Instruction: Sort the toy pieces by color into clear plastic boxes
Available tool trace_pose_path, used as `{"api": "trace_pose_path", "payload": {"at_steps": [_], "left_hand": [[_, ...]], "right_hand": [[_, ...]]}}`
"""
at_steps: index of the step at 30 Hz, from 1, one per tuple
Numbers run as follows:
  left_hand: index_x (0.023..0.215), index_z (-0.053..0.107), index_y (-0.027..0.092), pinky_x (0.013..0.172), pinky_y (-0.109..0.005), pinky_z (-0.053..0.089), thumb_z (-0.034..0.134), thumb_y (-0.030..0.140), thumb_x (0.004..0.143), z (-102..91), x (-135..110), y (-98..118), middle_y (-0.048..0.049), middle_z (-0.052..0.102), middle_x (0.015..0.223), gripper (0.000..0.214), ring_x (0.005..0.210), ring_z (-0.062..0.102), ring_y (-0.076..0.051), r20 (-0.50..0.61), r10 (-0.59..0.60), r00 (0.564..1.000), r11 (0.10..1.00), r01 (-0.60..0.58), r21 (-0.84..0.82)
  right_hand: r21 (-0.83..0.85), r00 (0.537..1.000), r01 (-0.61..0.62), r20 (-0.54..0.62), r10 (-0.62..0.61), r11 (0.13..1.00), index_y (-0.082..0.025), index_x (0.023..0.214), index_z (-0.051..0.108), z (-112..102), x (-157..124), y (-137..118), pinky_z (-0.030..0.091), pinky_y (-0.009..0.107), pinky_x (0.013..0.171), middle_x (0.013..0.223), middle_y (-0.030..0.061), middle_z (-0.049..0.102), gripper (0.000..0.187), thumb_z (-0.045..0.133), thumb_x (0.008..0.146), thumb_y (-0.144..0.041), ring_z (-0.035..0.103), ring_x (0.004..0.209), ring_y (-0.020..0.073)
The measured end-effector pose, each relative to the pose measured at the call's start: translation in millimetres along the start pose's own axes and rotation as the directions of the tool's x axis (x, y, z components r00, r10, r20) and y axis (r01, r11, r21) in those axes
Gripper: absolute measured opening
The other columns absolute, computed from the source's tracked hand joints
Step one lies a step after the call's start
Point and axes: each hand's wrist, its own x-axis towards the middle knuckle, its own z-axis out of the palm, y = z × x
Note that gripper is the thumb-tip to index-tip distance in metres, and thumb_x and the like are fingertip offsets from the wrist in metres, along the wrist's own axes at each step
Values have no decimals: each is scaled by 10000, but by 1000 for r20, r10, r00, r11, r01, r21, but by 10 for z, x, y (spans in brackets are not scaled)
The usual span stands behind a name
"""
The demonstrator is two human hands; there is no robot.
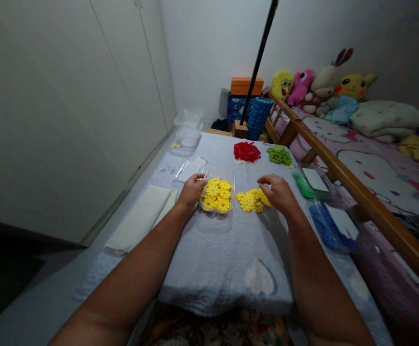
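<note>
My left hand (pixel 193 191) grips the left wall of a clear plastic container (pixel 233 185), thumb and fingers closed on its edge. Inside it lie many yellow snowflake-shaped plastic discs (pixel 216 193). A loose pile of the same yellow discs (pixel 249 201) rests on the cloth just right of the container. Over the right end of that pile is my right hand (pixel 277 190), its fingers bent and slightly apart, with no disc visible between them. The hand hides part of the pile. Behind my left hand lies a clear lid (pixel 182 169) with a white label.
Red pieces (pixel 247 151) and light green pieces (pixel 279 154) form piles at the back. Boxes of green pieces (pixel 305 186) and blue pieces (pixel 323 226) stand along the right edge, beside a wooden bed rail (pixel 324 158). Stacked clear containers (pixel 188 126) and a folded cloth (pixel 140 216) occupy the left.
</note>
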Motion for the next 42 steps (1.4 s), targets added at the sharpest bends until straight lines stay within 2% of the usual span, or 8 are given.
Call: {"api": "trace_pose_path", "payload": {"at_steps": [6, 12, 18, 27, 30, 32, 37, 42], "left_hand": [[1010, 613, 173, 556, -242, 448, 690, 308, 642, 3, -1, -5, 9, 651, 708, 399, 595, 597, -144, 8, -6, 1000, 1000, 6, -4], [1002, 614, 171, 560, -238, 445, 698, 313, 631, -6, 12, -21, 6, 652, 718, 405, 608, 598, -142, 7, 3, 1000, 1000, -3, -1], [997, 614, 173, 572, -246, 458, 709, 318, 625, -5, 2, -8, 7, 652, 721, 410, 606, 598, -144, 6, -4, 1000, 1000, 4, -5], [1017, 614, 179, 579, -250, 455, 721, 328, 622, -13, 8, -14, 9, 644, 732, 435, 616, 606, -151, 10, -8, 1000, 1000, 8, -7], [1015, 611, 179, 572, -249, 451, 720, 330, 616, -10, 6, -9, 10, 640, 730, 441, 611, 604, -151, 8, -14, 1000, 1000, 14, -12], [1011, 613, 176, 573, -250, 455, 712, 327, 616, -5, -1, -2, 10, 639, 726, 434, 613, 604, -150, 3, -8, 1000, 1000, 8, -8], [1004, 617, 172, 577, -256, 465, 708, 312, 620, 7, -18, 19, 9, 638, 710, 419, 612, 608, -155, 3, -12, 1000, 1000, 12, -7], [1003, 608, 178, 567, -253, 468, 698, 305, 625, 8, -18, 25, 10, 646, 693, 408, 598, 605, -153, 8, -22, 1000, 1000, 22, -16]], "right_hand": [[-292, 964, -237, 49, 263, 926, -139, 1147, 767, -52, -140, 513, 444, 333, 961, 1167, 163, 720, 363, 561, 851, -103, 645, 1082, 258], [-371, 930, -245, 172, 325, 896, -165, 1026, 782, 66, -243, 741, 431, 295, 801, 963, 105, 717, 276, 601, 824, -115, 634, 912, 218], [-282, 933, -288, 133, 334, 915, -179, 935, 770, 69, -243, 806, 421, 297, 753, 922, 84, 697, 279, 616, 717, -97, 604, 850, 204], [120, 903, -426, 118, 414, 897, -212, 694, 608, -56, -315, 821, 333, 274, 538, 647, -5, 622, 51, 600, 680, -261, 533, 604, 162], [219, 910, -415, 74, 409, 883, -209, 704, 617, -126, -282, 715, 367, 285, 552, 656, 7, 628, 100, 605, 697, -308, 545, 609, 171], [280, 933, -346, 0, 361, 895, -207, 730, 632, -145, -232, 559, 415, 297, 601, 691, 22, 647, 112, 609, 712, -315, 575, 658, 186], [376, 992, -85, -54, 114, 923, -206, 839, 694, -19, -76, -81, 480, 330, 742, 803, 31, 700, 152, 591, 816, -316, 618, 754, 197], [252, 984, 176, -86, -159, 952, -224, 833, 711, 245, 75, -631, 463, 350, 865, 904, 48, 688, 135, 584, 847, -176, 614, 900, 212]]}}
